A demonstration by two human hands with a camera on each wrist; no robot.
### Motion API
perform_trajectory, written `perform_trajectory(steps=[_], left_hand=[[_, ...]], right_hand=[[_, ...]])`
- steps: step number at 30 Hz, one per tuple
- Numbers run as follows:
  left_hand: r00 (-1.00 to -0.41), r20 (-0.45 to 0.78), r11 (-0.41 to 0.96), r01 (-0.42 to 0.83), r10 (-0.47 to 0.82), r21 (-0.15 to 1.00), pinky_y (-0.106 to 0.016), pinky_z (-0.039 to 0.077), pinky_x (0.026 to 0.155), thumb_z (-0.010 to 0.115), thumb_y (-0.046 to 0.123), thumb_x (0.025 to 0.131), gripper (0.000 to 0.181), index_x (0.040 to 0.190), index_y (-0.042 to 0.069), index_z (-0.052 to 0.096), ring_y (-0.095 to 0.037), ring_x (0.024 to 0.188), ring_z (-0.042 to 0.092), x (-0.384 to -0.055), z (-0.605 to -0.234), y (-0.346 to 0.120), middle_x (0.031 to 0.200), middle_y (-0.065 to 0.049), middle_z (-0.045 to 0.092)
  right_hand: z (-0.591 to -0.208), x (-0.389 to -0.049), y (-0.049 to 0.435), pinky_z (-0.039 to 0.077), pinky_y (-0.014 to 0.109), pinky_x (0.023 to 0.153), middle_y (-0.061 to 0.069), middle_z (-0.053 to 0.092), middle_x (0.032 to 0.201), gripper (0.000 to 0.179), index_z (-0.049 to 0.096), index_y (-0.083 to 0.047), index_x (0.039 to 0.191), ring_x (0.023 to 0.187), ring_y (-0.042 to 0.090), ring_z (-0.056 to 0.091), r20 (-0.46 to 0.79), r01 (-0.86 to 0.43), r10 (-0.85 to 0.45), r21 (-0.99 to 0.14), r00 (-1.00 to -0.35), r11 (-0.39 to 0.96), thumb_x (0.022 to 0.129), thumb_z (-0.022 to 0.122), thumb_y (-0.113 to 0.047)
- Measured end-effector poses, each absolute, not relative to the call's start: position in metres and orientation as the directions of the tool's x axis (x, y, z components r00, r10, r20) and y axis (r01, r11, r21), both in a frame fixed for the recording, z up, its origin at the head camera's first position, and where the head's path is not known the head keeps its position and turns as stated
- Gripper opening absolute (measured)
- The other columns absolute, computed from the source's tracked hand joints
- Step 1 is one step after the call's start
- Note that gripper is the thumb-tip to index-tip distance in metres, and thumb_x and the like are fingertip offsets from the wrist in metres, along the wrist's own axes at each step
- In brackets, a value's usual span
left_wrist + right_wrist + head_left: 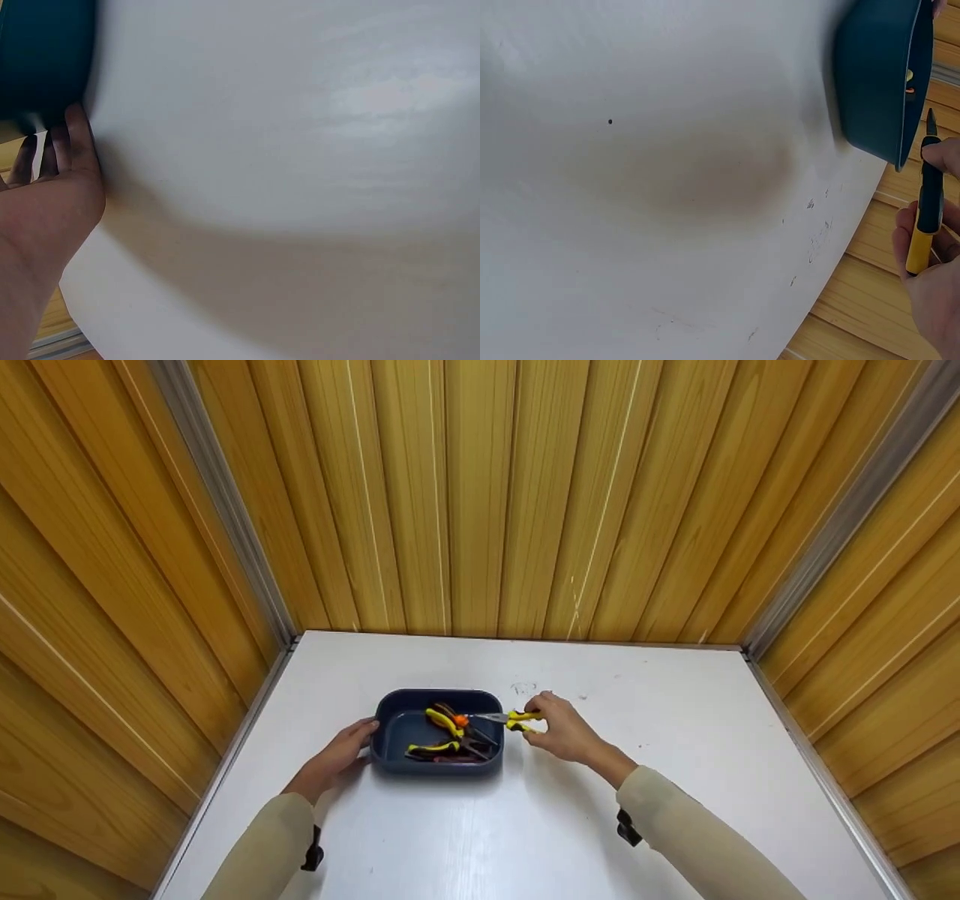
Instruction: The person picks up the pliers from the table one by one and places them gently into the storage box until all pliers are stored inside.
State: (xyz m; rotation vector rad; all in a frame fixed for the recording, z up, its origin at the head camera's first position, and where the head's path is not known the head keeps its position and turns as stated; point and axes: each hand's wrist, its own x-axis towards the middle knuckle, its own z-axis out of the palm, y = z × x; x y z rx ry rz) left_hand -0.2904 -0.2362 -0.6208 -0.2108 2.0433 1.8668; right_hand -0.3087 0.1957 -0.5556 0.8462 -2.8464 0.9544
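A dark blue rectangular bin (439, 769) stands on the white table. My left hand (346, 750) is against the bin's left end, and in the left wrist view its fingers (81, 142) reach out to the bin wall (45, 60). Over the right rim, my right hand (564, 727) grips yellow-and-black long-nose pliers (517, 718) by the handles. Their slim metal nose points left over the bin. In the right wrist view the pliers (930, 195) lie between thumb and fingers. Inside the bin, other yellow-and-black pliers (439, 748) and an orange-marked tool (460, 721) lie in a heap on the right.
The white table (465, 840) reaches back to a wood-panelled wall (480, 510). More panelled walls (97, 547) rise at both sides, with grey metal posts (225, 495) in the corners. Dark scuff marks (523, 688) show behind the bin.
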Motion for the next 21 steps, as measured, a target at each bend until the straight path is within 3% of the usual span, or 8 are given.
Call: perform_trajectory(steps=[21], left_hand=[[-0.917,-0.374,0.136,-0.357,0.136,0.924,-0.057,0.030,0.125,0.048,0.038,0.114,0.065,0.165,0.002,0.031,-0.043,0.158,0.023,-0.288,-0.618,-0.237,0.171,-0.024,0.027]], right_hand=[[-0.553,-0.312,0.146,0.056,0.047,0.094,0.009,0.064,0.112,0.035,0.067,0.000,0.118,0.107,0.027,0.064,0.187,-0.544,-0.545,-0.565,-0.817,0.620,0.090,0.084,-0.012]])
